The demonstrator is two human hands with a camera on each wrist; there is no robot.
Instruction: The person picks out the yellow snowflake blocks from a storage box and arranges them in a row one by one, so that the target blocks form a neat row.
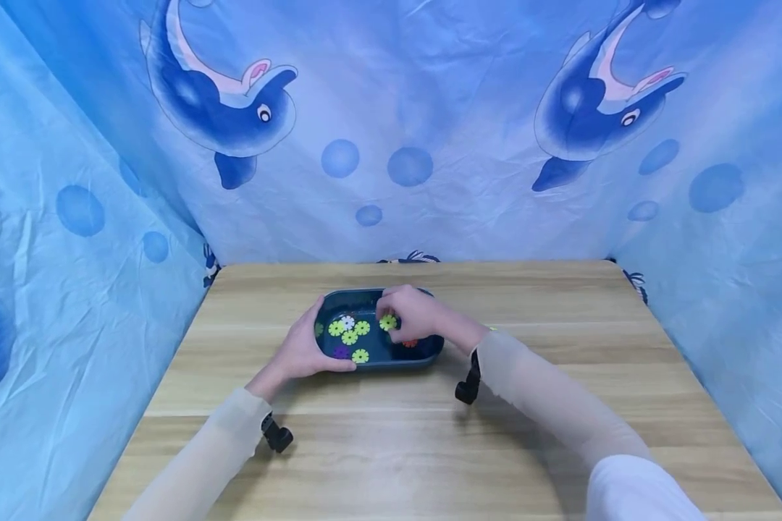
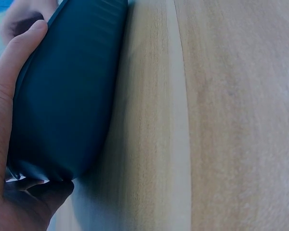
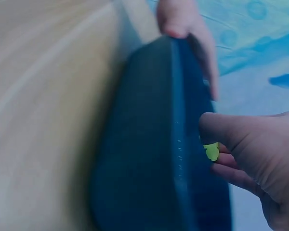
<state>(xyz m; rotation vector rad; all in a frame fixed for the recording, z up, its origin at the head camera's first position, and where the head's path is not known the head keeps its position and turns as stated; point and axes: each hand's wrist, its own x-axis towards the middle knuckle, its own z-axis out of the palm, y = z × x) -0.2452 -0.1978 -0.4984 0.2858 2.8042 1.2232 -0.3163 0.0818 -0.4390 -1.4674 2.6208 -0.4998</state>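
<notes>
A dark teal oblong tray (image 1: 391, 363) stands toward the far side of the table with several notched plastic discs in it. Yellow-green discs (image 1: 350, 337), a white disc (image 1: 347, 323) and a purple disc (image 1: 342, 352) lie in its left half. My left hand (image 1: 303, 347) grips the tray's left end, thumb along the near rim and fingers round the side. Over the right half, my right hand (image 1: 412, 312) pinches a yellow-green disc (image 3: 212, 151) between thumb and fingers. Partly hidden under that hand is an orange-red disc (image 1: 409, 343).
The wood-grain table (image 1: 391, 449) runs back to a blue dolphin-print cloth (image 1: 378, 94), which also hangs at both sides. A bit of yellow-green (image 1: 493, 329) shows beyond the right sleeve. Each wrist wears a small black camera (image 1: 276, 434).
</notes>
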